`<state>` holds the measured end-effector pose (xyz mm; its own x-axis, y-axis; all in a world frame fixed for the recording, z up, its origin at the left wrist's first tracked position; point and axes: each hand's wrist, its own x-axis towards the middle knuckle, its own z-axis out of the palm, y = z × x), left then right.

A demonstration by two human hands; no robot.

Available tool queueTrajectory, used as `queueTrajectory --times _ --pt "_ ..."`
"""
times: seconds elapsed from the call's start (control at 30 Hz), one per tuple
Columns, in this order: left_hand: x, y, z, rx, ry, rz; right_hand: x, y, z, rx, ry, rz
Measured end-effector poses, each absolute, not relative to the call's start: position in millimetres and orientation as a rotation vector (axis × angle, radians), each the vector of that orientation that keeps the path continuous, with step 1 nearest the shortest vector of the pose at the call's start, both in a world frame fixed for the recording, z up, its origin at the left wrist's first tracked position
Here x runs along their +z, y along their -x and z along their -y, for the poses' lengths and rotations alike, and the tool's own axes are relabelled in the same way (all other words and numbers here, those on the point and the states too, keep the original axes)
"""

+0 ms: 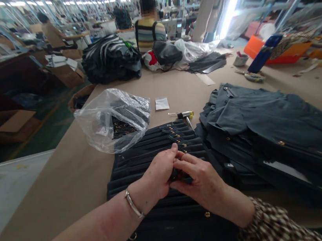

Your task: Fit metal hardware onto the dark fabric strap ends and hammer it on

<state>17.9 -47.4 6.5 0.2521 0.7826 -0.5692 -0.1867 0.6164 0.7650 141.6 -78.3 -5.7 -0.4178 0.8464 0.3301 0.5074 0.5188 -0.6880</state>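
My left hand point(159, 172), with a metal bangle at the wrist, is closed, thumb uppermost. My right hand point(206, 179), in a checked sleeve, meets it with thumb and fingers pinched together. Between them a bit of something dark point(173, 175) shows; the fingers hide most of it. Under both hands lies a row of overlapping dark pieces point(124, 183) with gold-coloured zip pulls point(178, 141) along the right side. Nearer to me, a flat dark piece point(169, 227) bears gold rings. Just beyond the row lies a tool with a black and yellow handle point(185, 115).
A clear plastic bag point(93, 125) with dark pieces sits behind the row. Stacked dark panels point(267, 118) spread at right. Farther off are a white paper square point(162, 103), snips point(253, 77), an orange bin point(291, 54) and a dark pile point(110, 60). A person point(150, 31) sits beyond.
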Motion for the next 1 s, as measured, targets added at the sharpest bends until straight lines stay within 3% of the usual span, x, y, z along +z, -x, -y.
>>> queueTrajectory --times 0.2,0.53,0.77,1.0 --pt "8 -14 52 0.599 -0.639 -1.176 -6 -150 77 0.720 1.034 2.091" --pt "9 -9 60 0.346 -0.985 -1.148 -5 -181 81 0.999 1.399 1.692" --pt "7 -13 57 0.169 -1.534 -1.127 -16 -191 94 1.249 1.429 1.678" --pt "6 -21 57 0.032 -1.953 -1.115 -24 -198 100 0.921 1.520 2.044"
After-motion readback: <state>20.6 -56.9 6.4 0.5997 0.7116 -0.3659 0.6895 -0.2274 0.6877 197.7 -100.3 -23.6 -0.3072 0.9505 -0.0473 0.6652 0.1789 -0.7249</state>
